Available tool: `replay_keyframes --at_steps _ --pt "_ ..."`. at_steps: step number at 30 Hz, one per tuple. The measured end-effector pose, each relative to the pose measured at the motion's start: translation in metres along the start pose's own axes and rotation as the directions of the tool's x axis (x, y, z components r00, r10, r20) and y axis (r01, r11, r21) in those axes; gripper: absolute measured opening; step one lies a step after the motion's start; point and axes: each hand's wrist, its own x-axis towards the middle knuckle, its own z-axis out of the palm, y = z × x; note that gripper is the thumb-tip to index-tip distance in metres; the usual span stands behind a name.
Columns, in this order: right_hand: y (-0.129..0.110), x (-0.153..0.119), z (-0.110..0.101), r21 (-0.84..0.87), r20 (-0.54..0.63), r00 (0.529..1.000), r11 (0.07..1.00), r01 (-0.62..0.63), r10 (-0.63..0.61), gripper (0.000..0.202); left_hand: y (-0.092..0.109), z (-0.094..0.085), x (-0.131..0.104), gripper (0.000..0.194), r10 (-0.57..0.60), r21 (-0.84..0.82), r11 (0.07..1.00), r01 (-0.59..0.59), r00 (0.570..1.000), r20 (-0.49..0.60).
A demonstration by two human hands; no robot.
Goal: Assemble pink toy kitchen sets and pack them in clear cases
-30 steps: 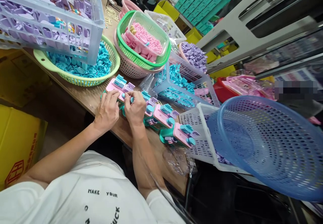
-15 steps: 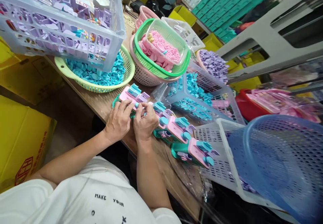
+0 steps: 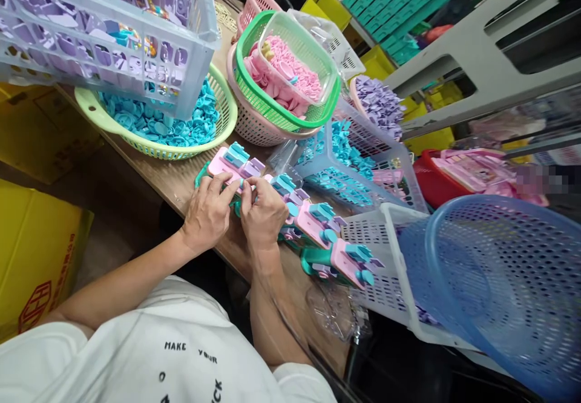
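A pink plastic assembly (image 3: 222, 164) with a teal clip and a purple part on top lies at the table edge. My left hand (image 3: 209, 212) is closed on its near side, fingertips pressed on the pink surface. My right hand (image 3: 261, 209) pinches a small teal piece (image 3: 241, 183) against the same assembly, close to the left fingertips. To the right stand several similar pink, teal and purple assemblies, among them a middle one (image 3: 313, 224) and the nearest one (image 3: 347, 262). The undersides of the assembly at my hands are mostly hidden.
A crate of purple parts (image 3: 113, 58) overhangs a green basket of teal parts (image 3: 222, 127). Behind are a green basket of pink parts (image 3: 333, 103) and a crate of teal parts (image 3: 345, 188). A blue basket (image 3: 499, 270) stands right; clear plastic (image 3: 333, 309) lies near the edge.
The view has shifted slightly, so baskets and assemblies appear a little higher and further left. My right hand has turned slightly, with its fingers still at the small teal piece.
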Motion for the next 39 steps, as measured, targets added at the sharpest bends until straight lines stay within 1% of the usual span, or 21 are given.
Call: replay_keyframes --at_steps 3,7,9,11,13,15,16,18,19,20,21,22,23,25,27,29,31,33,34,36,39 --pt "0.000 0.002 0.002 -0.005 0.024 1.000 1.000 0.016 -0.016 0.031 0.000 0.000 0.001 0.049 0.035 0.110 0.993 -0.039 0.998 0.043" --pt "-0.007 0.001 0.011 0.044 -0.021 0.999 0.998 -0.039 0.040 0.036 -0.004 -0.005 0.005 0.048 0.060 0.223 0.971 -0.080 0.994 0.096" --pt "-0.015 -0.003 0.009 0.167 -0.069 0.989 0.979 -0.114 0.127 0.040 -0.007 -0.012 0.007 0.045 0.090 0.157 0.983 -0.100 0.994 0.069" --pt "-0.028 -0.011 0.000 0.390 -0.062 0.967 0.898 -0.204 0.247 0.047 -0.007 -0.022 0.006 0.039 0.146 -0.045 0.988 -0.146 0.989 -0.006" --pt "-0.041 -0.021 -0.012 0.648 0.066 0.944 0.706 -0.286 0.322 0.056 -0.004 -0.033 0.003 0.032 0.195 -0.301 0.931 -0.205 0.979 -0.065" --pt "-0.051 -0.029 -0.022 0.820 0.267 0.903 0.412 -0.397 0.338 0.064 -0.001 -0.042 0.000 0.028 0.216 -0.482 0.850 -0.213 0.975 -0.051" --pt "-0.053 -0.031 -0.025 0.851 0.371 0.865 0.250 -0.462 0.337 0.069 0.000 -0.046 -0.001 0.026 0.227 -0.537 0.819 -0.202 0.974 -0.019" --pt "-0.054 -0.034 -0.028 0.812 0.564 0.767 -0.038 -0.582 0.305 0.077 0.000 -0.052 -0.003 0.021 0.252 -0.599 0.784 -0.164 0.965 0.066" --pt "-0.052 -0.035 -0.029 0.769 0.636 0.724 -0.137 -0.624 0.268 0.081 -0.001 -0.055 -0.003 0.017 0.265 -0.618 0.772 -0.146 0.959 0.104" --pt "-0.049 -0.037 -0.030 0.733 0.680 0.698 -0.196 -0.651 0.225 0.083 -0.002 -0.056 -0.003 0.014 0.269 -0.634 0.763 -0.128 0.954 0.131" --pt "-0.045 -0.039 -0.031 0.719 0.695 0.695 -0.209 -0.663 0.187 0.082 -0.003 -0.058 -0.003 0.012 0.258 -0.644 0.757 -0.110 0.956 0.140" --pt "-0.042 -0.041 -0.032 0.737 0.676 0.716 -0.173 -0.653 0.176 0.078 -0.005 -0.058 -0.003 0.011 0.226 -0.649 0.756 -0.091 0.966 0.128" --pt "-0.038 -0.044 -0.033 0.781 0.622 0.760 -0.092 -0.617 0.188 0.071 -0.005 -0.058 -0.002 0.012 0.180 -0.649 0.758 -0.072 0.978 0.101" --pt "-0.029 -0.048 -0.035 0.861 0.456 0.860 0.130 -0.491 0.229 0.053 -0.005 -0.055 0.001 0.014 0.090 -0.645 0.763 -0.042 0.995 0.041" --pt "-0.020 -0.048 -0.036 0.869 0.320 0.916 0.308 -0.386 0.243 0.038 -0.004 -0.049 0.008 0.016 0.056 -0.652 0.757 -0.035 0.998 0.012" --pt "-0.011 -0.040 -0.033 0.841 0.239 0.939 0.430 -0.327 0.247 0.030 -0.003 -0.041 0.018 0.018 0.078 -0.663 0.747 -0.053 0.997 0.008" --pt "-0.002 -0.025 -0.026 0.758 0.100 0.966 0.611 -0.229 0.239 0.027 -0.005 -0.033 0.030 0.019 0.104 -0.635 0.765 -0.103 0.994 -0.036" --pt "0.007 -0.009 -0.016 0.588 -0.082 0.983 0.805 -0.083 0.161 0.027 -0.010 -0.025 0.042 0.022 0.125 -0.547 0.821 -0.162 0.987 -0.105" --pt "0.011 -0.002 -0.009 0.490 -0.145 0.984 0.872 -0.017 0.101 0.027 -0.012 -0.021 0.046 0.023 0.140 -0.496 0.848 -0.189 0.981 -0.134" --pt "0.017 0.007 0.003 0.327 -0.192 0.981 0.942 0.070 -0.007 0.030 -0.018 -0.014 0.052 0.026 0.170 -0.425 0.877 -0.222 0.973 -0.156" --pt "0.021 0.008 0.016 0.197 -0.178 0.981 0.974 0.113 -0.078 0.029 -0.024 -0.006 0.052 0.029 0.209 -0.393 0.883 -0.256 0.965 -0.157"
